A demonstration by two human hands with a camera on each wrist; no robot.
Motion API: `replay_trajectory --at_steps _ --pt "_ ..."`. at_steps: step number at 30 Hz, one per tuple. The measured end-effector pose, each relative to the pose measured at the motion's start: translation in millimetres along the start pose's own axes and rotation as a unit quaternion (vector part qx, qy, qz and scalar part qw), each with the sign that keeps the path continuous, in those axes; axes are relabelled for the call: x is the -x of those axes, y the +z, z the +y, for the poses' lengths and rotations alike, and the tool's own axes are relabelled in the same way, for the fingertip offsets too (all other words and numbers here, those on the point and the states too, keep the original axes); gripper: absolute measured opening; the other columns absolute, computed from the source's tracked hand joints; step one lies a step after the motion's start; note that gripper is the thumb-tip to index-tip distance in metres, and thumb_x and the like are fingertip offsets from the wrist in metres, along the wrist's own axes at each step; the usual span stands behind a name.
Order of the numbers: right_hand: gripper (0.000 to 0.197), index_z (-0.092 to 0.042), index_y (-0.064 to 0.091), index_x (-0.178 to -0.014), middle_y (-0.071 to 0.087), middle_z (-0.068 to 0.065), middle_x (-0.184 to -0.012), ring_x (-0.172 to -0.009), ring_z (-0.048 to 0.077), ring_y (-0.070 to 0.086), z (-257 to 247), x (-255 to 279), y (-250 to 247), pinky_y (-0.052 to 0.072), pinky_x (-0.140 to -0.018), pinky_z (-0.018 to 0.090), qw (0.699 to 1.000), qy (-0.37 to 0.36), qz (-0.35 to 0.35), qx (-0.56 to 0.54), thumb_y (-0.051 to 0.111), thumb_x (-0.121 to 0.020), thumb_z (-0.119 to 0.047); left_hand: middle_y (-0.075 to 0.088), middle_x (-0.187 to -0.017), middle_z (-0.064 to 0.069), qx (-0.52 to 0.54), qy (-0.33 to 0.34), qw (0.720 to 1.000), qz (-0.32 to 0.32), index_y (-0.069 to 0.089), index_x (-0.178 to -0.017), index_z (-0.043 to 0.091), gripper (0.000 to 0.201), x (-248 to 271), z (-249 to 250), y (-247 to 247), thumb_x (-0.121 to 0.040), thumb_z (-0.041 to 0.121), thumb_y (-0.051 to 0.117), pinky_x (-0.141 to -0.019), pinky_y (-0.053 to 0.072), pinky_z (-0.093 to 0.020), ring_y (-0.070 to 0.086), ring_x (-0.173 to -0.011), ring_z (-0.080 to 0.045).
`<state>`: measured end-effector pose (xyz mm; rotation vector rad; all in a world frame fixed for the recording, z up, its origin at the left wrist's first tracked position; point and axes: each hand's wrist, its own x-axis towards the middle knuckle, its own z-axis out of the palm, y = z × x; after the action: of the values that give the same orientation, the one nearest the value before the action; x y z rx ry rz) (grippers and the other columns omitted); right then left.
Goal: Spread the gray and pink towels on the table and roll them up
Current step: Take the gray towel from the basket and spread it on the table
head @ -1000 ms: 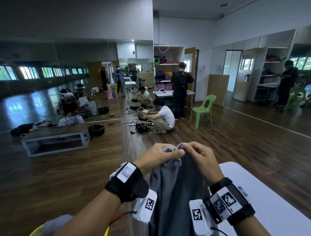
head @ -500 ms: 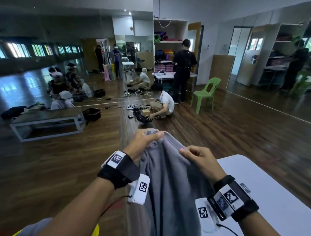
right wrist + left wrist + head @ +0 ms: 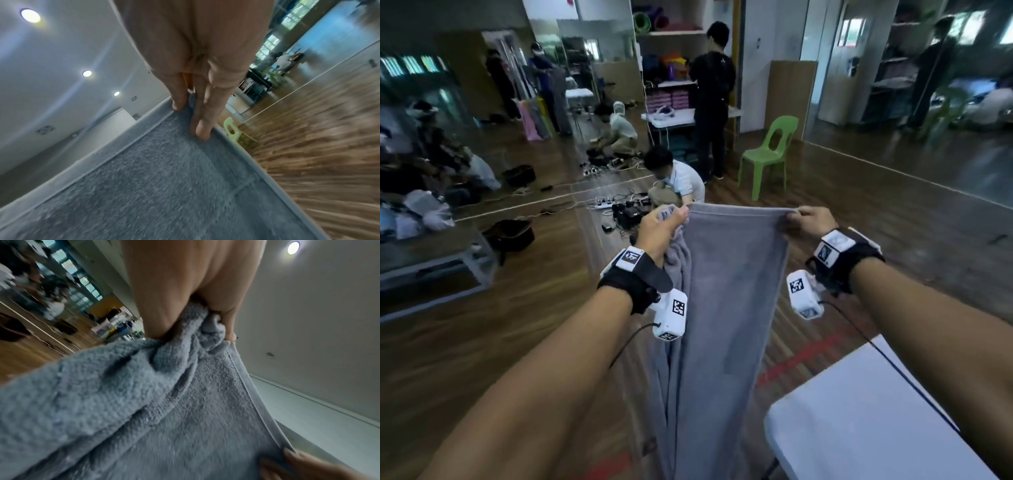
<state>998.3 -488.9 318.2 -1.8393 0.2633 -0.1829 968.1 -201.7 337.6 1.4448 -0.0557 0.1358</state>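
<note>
A gray towel (image 3: 729, 291) hangs in the air in front of me, its top hem stretched level between my two hands. My left hand (image 3: 666, 224) grips a bunched wad of the gray towel (image 3: 185, 363) at the hem's left end. My right hand (image 3: 803, 221) pinches the right top corner of the gray towel (image 3: 164, 170) between thumb and fingers. The cloth drops straight down past the white table (image 3: 859, 411) at the lower right. No pink towel shows near my hands.
Wooden floor lies below the towel, with a red mark (image 3: 801, 356) by the table's edge. A crouching person (image 3: 678, 176) with cables and a power strip (image 3: 606, 204) is just beyond. A green chair (image 3: 767, 154), a standing person (image 3: 714, 92) and a low bench (image 3: 438, 260) stand farther off.
My hands have moved apart and upward: the towel, bunched between them a second ago, now hangs stretched flat along its top hem. My view has tilted downward.
</note>
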Motion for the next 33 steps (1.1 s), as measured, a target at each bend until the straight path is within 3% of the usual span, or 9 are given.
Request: replay_trajectory --at_steps 3,7,13,17,20,27,30,32,33 --pt "0.011 -0.019 0.068 -0.076 0.064 0.004 -0.077 -0.076 0.02 0.059 -22.4 -59.7 -25.4 0.051 -0.076 0.04 0.992 -0.049 0.076 0.089 0.061 -0.085 -0.017 0.05 -0.063 -0.003 -0.011 0.037 0.998 -0.045 0.051 -0.069 0.014 0.023 -39.1 7.3 30.6 -0.089 0.008 0.061 -0.063 0.044 -0.023 0.048 -0.057 -0.011" --pt "0.019 -0.016 0.071 -0.101 0.064 0.001 -0.089 -0.084 0.017 0.058 -45.5 -86.3 -68.3 0.049 -0.084 0.039 0.978 -0.116 0.127 0.119 0.058 -0.088 -0.016 0.048 -0.065 -0.001 -0.012 0.094 0.993 -0.063 0.046 -0.075 0.015 0.023 -66.3 12.2 81.7 -0.091 0.004 0.056 -0.057 0.042 -0.018 0.046 -0.054 -0.006" --pt "0.021 -0.019 0.07 -0.103 0.069 0.007 -0.109 -0.104 0.026 0.061 12.9 -56.1 -148.7 0.047 -0.091 0.037 0.963 -0.124 0.095 0.221 0.056 -0.088 -0.015 0.046 -0.065 0.001 -0.047 0.104 0.989 -0.095 0.046 -0.078 0.018 0.019 -21.3 -36.3 160.3 -0.088 0.008 0.06 -0.056 0.038 -0.022 0.041 -0.052 -0.007" --pt "0.024 -0.013 0.07 -0.106 0.069 0.01 -0.109 -0.103 0.027 0.062 95.5 24.1 -221.9 0.038 -0.077 0.025 0.938 -0.111 0.031 0.328 0.056 -0.087 -0.006 0.049 -0.067 0.0 -0.083 0.041 0.986 -0.137 0.05 -0.077 0.018 0.017 79.4 -110.7 223.0 -0.085 0.008 0.061 -0.057 0.038 -0.024 0.042 -0.055 -0.01" --pt "0.032 -0.013 0.068 -0.111 0.069 0.013 -0.109 -0.1 0.032 0.063 192.2 107.4 -287.9 0.04 -0.076 0.029 0.896 -0.064 -0.073 0.433 0.053 -0.086 0.0 0.046 -0.065 -0.007 -0.113 -0.011 0.973 -0.2 0.049 -0.076 0.016 0.013 189.6 -185.7 286.6 -0.085 0.016 0.059 -0.052 0.037 -0.025 0.042 -0.053 -0.013" --pt "0.033 -0.014 0.06 -0.121 0.06 0.012 -0.124 -0.11 0.029 0.058 415.3 339.5 -462.2 0.047 -0.089 0.031 0.707 0.316 -0.174 0.609 0.049 -0.09 -0.017 0.046 -0.069 -0.005 -0.125 -0.212 0.91 -0.332 0.051 -0.084 0.011 0.008 480.7 -300.4 411.0 -0.09 0.007 0.055 -0.044 0.037 -0.022 0.043 -0.048 -0.008" --pt "0.041 -0.017 0.052 -0.127 0.051 0.008 -0.13 -0.121 0.027 0.049 439.5 386.9 -502.6 0.04 -0.102 0.04 0.642 0.373 -0.172 0.648 0.051 -0.087 -0.027 0.056 -0.086 -0.008 -0.12 -0.23 0.851 -0.457 0.059 -0.096 0.005 0.023 548.4 -295.8 447.6 -0.084 0.023 0.066 -0.065 0.048 -0.021 0.053 -0.066 -0.002" --pt "0.036 -0.022 0.051 -0.126 0.042 0.007 -0.137 -0.127 0.03 0.039 434.8 394.3 -498.2 0.027 -0.107 0.048 0.666 0.328 -0.128 0.658 0.044 -0.091 -0.029 0.058 -0.101 0.002 -0.173 -0.214 0.836 -0.475 0.061 -0.108 0.018 0.046 558.5 -292.2 447.7 -0.074 0.048 0.066 -0.088 0.046 -0.025 0.055 -0.089 -0.003" --pt "0.037 -0.023 0.05 -0.128 0.038 0.008 -0.143 -0.13 0.031 0.036 433.1 393.5 -486.9 0.025 -0.109 0.049 0.717 0.284 -0.099 0.629 0.041 -0.093 -0.03 0.055 -0.107 0.003 -0.225 -0.186 0.84 -0.457 0.06 -0.114 0.023 0.058 553.3 -294.0 437.8 -0.068 0.058 0.061 -0.095 0.043 -0.026 0.052 -0.098 -0.005"
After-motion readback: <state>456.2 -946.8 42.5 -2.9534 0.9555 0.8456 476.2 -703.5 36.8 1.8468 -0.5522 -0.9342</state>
